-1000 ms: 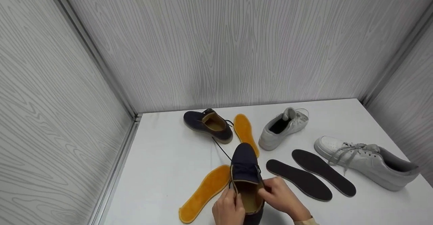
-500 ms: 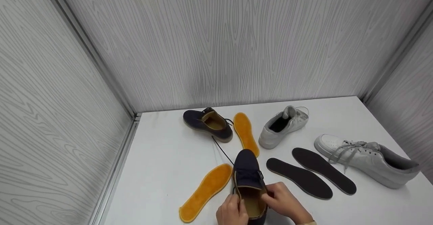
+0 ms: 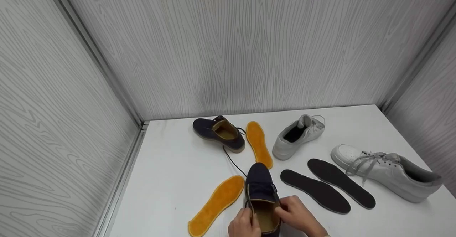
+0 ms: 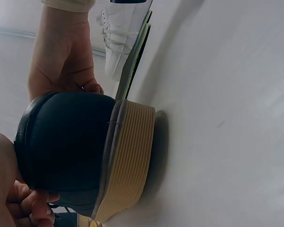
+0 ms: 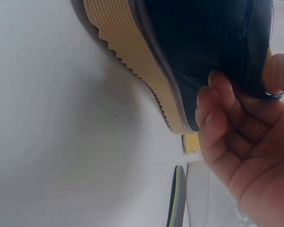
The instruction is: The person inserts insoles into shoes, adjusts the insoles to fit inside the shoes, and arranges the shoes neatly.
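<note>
Diffuse light casts soft shadow (image 4: pixel 161 146) beneath the shoe (image 4: pixel 66 142).

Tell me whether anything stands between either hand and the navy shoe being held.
Nothing visible does. The left hand and the right hand grip opposite sides of the navy shoe directly. The orange insole lying to the left of the shoe is not between it and the left hand.
</note>
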The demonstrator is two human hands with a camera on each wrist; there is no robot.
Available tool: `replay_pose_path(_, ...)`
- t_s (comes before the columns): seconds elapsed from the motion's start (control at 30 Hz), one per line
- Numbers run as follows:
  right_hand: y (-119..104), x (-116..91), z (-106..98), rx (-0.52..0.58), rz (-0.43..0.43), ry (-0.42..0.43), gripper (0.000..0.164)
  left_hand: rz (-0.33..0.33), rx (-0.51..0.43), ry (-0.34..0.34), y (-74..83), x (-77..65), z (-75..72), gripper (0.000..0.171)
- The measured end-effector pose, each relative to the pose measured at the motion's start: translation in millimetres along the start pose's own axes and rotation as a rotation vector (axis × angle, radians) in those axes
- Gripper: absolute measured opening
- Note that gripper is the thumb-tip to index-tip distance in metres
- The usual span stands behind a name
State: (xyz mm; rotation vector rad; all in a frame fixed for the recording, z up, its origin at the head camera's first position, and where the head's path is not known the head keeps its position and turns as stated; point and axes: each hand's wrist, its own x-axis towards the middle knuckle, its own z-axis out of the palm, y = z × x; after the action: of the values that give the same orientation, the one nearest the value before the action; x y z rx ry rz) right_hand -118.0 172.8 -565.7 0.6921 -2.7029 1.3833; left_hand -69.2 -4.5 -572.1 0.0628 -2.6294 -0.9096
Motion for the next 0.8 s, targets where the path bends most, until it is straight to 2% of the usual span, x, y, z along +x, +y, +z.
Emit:
replay_pose_path(0.2,-0.3,0.8,-2.3,0.040,0.069,-0.051,0.023,-0.016,-0.012,-0.011,-1.5,0.4,1.0,0.031)
replay_pose_path(0.4,-1.6,1.7,-4.3,0.077,0.147,-0.086,0.019,-0.064,-0.014,-0.077,0.0,3.1,-0.3,0.028)
replay_pose_path(0.53,-2.4,2.4,-5.2,0.083,0.157,-0.098,0.018,-0.089,-0.012,-0.105,1.6,4.5,-0.9,0.026)
replay_pose_path(0.8,-5.6,1.9,-3.8,0.036,0.149,-0.082,0.021,-0.077,-0.035,-0.084,-1.8,2.2,-1.5,0.033)
